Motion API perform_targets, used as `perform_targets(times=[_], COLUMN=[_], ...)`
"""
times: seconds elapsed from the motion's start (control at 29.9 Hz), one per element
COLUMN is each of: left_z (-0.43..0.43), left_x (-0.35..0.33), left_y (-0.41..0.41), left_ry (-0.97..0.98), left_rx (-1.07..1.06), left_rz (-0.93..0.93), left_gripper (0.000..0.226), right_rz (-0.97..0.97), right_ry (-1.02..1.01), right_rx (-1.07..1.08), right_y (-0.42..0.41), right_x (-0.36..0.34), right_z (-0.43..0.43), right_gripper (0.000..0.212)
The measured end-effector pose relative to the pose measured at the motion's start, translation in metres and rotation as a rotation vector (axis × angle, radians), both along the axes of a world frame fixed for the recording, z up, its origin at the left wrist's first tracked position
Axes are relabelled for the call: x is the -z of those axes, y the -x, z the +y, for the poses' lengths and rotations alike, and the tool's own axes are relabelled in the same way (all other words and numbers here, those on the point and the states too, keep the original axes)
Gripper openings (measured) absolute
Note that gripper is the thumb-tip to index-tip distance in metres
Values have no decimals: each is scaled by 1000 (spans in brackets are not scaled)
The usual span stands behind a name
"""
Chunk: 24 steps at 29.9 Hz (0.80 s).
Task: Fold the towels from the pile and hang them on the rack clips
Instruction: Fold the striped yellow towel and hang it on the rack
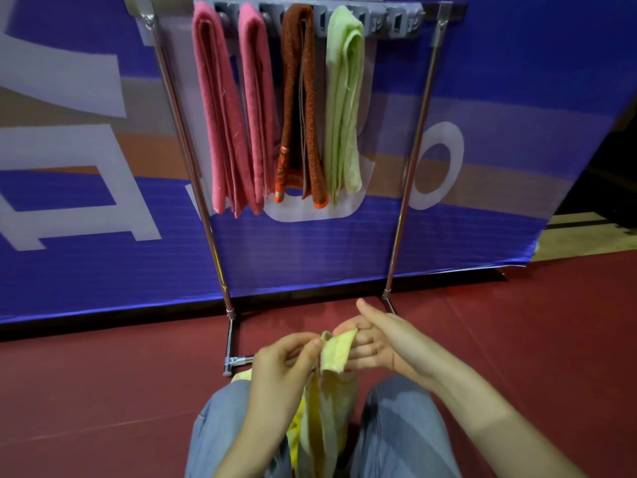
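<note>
I'm mid-fold on the soft yellow terry towel (335, 355) over my lap: my left hand (286, 369) pinches its top edge, my right hand (379, 343) curls round the corner. 4 folded towels (300, 98) hang on the steel rack (420, 132); next I judge it needs a free grey plastic clip (400, 20)

two hands: the left hand (286, 370) and the right hand (382, 343), both with fingers on one yellow towel (336, 353). below the fingers, one brighter yellow cloth (295, 432) shows in part. up beyond the fingers stands one rack (418, 132) with two upright poles. four folded towels hang on it: two pink ones, the left pink towel (215, 108) and the right pink towel (256, 108), one rust-brown towel (310, 108) and one light green towel (344, 98). the grey clips (401, 20) cannot be fully counted, as towels cover some.
</note>
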State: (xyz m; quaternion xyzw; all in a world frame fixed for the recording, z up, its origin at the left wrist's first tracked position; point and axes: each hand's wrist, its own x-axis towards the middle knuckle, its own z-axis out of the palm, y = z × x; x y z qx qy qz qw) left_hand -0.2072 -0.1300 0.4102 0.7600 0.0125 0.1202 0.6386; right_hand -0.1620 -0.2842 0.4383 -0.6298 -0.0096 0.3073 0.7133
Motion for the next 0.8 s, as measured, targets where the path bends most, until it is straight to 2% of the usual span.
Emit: perform_targets(times=[0.17,0.27,0.33,0.4,0.5,0.57,0.8], left_z=[5,6,5,7,8,8,9], left_x=[2,1,1,8,15,14,17], left_y=[2,5,9,13,12,12,11], left_ry=[-91,-174,-209,-261,-391,-457,-648], left_rx=[-33,-21,-3,7,-28,-33,61], left_rz=[-31,-70,-66,-68,-113,-150,-233], left_gripper=[33,29,7,35,52,53,31], right_rz=[77,99,114,130,138,148,187], right_ry=[-45,-37,-25,-23,6,15,0], right_rx=[17,-9,-43,-50,-51,-44,-23], right_y=[3,4,4,4,6,7,9], right_x=[-2,-3,-4,-4,-3,-2,2], right_z=[5,7,8,11,15,15,14], right_gripper=[26,33,46,53,55,55,58])
